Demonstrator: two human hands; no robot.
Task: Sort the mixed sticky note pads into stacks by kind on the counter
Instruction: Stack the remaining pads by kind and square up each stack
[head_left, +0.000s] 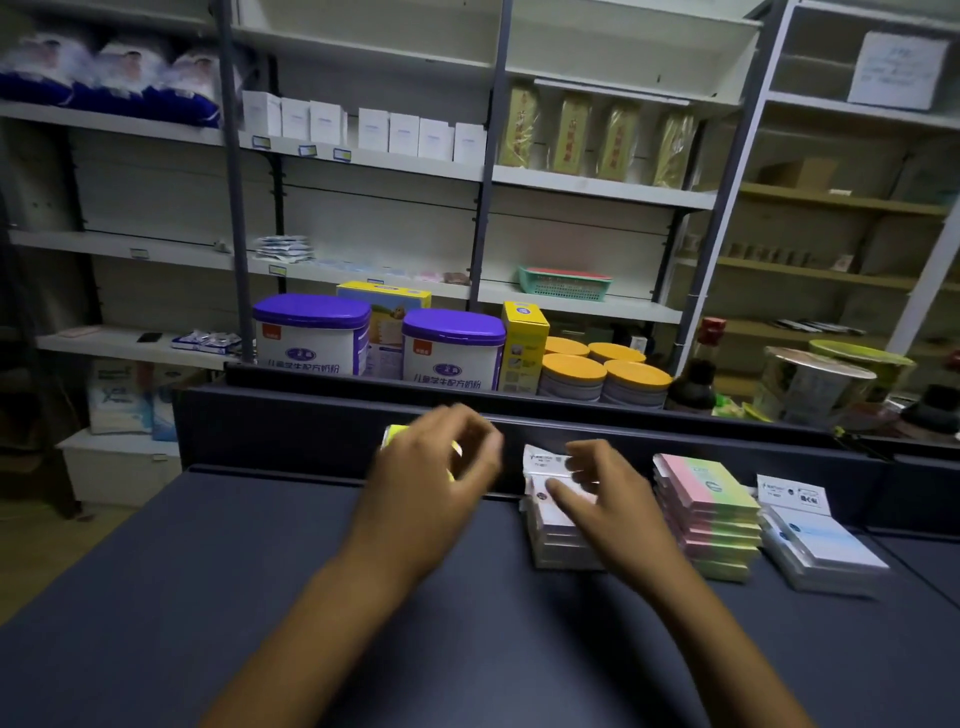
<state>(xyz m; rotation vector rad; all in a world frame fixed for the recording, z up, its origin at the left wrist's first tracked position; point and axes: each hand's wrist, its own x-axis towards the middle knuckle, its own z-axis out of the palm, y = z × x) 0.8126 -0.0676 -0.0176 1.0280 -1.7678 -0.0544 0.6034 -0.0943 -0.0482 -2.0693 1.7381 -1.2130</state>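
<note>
Sticky note pads are sitting in three stacks along the back of the dark counter (260, 571), right of centre, against its raised rear edge. I am seeing the pale pink stack (558, 540) nearest the middle, the pink-and-green stack (711, 519) just beside it to the right, and the white-and-blue stack (826, 551) furthest right. My right hand (597, 493) is resting on top of the pale pink stack, fingers spread and half curled over the topmost pad; I cannot tell whether it is actually gripping it. My left hand (431, 478) is hovering well left of the stacks, blurred, fingers curled around a yellow pad (396, 435) whose edge is showing past the knuckles. Purple-lidded tins (311, 332) are standing behind the counter.
</note>
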